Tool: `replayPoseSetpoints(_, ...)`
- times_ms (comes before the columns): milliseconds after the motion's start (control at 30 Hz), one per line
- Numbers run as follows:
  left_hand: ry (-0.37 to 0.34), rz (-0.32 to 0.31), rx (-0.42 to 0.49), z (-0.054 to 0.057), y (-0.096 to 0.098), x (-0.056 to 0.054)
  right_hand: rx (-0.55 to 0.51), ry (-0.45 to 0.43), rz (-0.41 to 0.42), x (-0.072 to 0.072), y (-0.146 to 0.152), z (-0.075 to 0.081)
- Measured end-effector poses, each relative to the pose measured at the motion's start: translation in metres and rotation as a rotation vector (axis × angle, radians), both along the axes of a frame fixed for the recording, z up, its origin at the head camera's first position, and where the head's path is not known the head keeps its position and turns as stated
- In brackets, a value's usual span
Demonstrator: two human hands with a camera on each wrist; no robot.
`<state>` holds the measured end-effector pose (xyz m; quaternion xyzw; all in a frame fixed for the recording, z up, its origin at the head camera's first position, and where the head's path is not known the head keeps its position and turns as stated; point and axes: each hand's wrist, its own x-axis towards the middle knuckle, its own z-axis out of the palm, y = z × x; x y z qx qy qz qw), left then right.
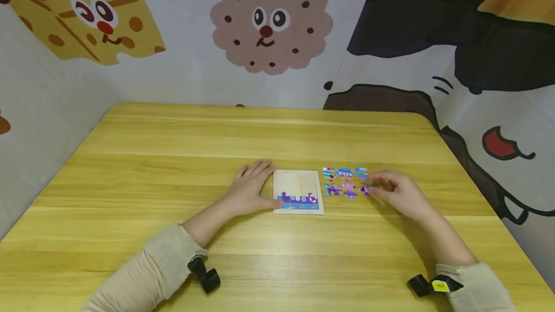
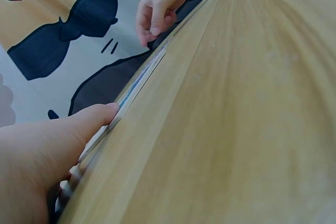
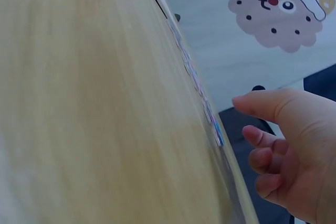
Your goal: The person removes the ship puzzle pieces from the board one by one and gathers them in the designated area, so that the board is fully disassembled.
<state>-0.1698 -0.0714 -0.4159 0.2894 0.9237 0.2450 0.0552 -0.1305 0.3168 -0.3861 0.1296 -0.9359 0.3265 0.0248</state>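
A square wooden puzzle tray (image 1: 299, 176) lies on the table, its lower part filled with a purple and blue picture strip (image 1: 297, 204) and its upper part bare wood. My left hand (image 1: 244, 189) rests at the tray's left side, thumb (image 2: 100, 116) on the lower left edge and fingers spread toward the upper left corner. Right of the tray lie several loose jigsaw pieces (image 1: 347, 187) in pink, purple and blue, set in two rows. My right hand (image 1: 401, 194) is at their right end, thumb and fingers bent and apart; the right wrist view shows nothing between them.
The wooden table (image 1: 173, 158) carries the tray and pieces near its middle. Behind it hangs a white cloth (image 1: 186, 76) printed with cartoon food and a large animal face. Black straps (image 1: 204, 273) with small devices sit on both wrists over beige sleeves.
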Motion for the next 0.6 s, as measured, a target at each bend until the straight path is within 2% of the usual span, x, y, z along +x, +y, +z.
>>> replayPoseSetpoints(167, 0.007, 0.004, -0.005, -0.002, -0.001, 0.000, 0.000, 0.075, -0.014, 0.002, -0.013, 0.006)
replayPoseSetpoints(367, 0.010, 0.003, -0.002, -0.002, 0.000, 0.001, -0.025, 0.170, 0.013, 0.005, -0.035, 0.009)
replayPoseSetpoints(600, 0.004, 0.010, -0.002, -0.001, 0.000, 0.002, -0.061, 0.203, 0.069, 0.002, -0.057, 0.005)
